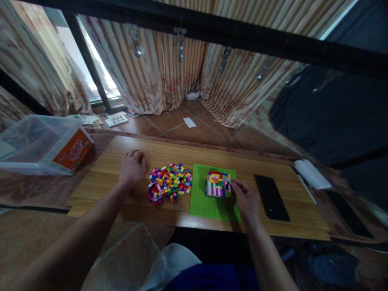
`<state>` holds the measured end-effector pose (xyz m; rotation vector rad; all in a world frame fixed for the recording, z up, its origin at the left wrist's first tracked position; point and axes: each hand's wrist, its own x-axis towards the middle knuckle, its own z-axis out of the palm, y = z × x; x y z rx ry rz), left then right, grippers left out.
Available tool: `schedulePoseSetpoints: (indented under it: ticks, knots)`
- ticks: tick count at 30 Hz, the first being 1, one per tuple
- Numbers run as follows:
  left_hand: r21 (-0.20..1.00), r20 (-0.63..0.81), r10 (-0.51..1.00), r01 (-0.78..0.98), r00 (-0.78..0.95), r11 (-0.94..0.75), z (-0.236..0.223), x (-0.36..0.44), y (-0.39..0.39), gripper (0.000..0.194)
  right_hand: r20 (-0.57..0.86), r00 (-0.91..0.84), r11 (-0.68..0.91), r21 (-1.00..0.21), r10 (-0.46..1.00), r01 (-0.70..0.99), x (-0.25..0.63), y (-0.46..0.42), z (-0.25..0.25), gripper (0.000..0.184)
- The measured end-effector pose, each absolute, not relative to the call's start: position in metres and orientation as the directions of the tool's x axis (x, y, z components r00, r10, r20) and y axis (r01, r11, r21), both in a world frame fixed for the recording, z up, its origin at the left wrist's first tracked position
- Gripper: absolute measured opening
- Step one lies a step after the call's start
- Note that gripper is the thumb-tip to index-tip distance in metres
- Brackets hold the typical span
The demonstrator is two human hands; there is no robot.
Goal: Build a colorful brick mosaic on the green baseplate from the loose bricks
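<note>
A heap of small coloured bricks lies on the wooden table. To its right is a green baseplate carrying a block of stacked coloured bricks. My left hand rests on the table just left of the heap, its fingers curled into a loose fist with nothing visible in them. My right hand sits at the baseplate's right edge, fingertips pinched against the right side of the stacked block; whether a brick is between them is too small to tell.
A black phone lies flat right of the baseplate. White folded paper sits at the table's far right. A clear plastic bin with an orange label stands off the left end. Curtains hang behind, over a tiled floor.
</note>
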<state>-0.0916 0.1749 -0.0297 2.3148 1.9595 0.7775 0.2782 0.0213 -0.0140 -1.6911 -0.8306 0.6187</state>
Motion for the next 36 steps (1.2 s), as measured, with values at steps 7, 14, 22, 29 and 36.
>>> schedulePoseSetpoints:
  ticks: [7,14,22,29,36]
  knots:
    - [0.318,0.374,0.923,0.923,0.089,-0.218,-0.031,-0.093,0.176,0.025,-0.033,0.637,-0.174,-0.971,0.77,0.161,0.276,0.023,-0.01,0.033]
    - [0.324,0.376,0.923,0.922,0.082,-0.213,-0.031,-0.092,0.175,0.024,0.001,0.635,-0.181,-0.958,0.773,0.221,0.276,0.02,-0.011,0.034]
    - [0.323,0.36,0.928,0.921,0.095,-0.219,-0.028,-0.09,0.174,0.024,0.017,0.628,-0.176,-0.954,0.778,0.244,0.279,0.02,-0.014,0.038]
    - [0.331,0.367,0.927,0.919,0.085,-0.215,-0.03,-0.09,0.175,0.023,-0.005,0.634,-0.147,-0.974,0.773,0.172,0.278,0.011,-0.023,0.042]
    - [0.344,0.347,0.935,0.917,0.077,-0.203,-0.031,-0.09,0.174,0.023,0.189,0.682,-0.157,-0.898,0.706,0.411,0.264,-0.007,-0.009,0.038]
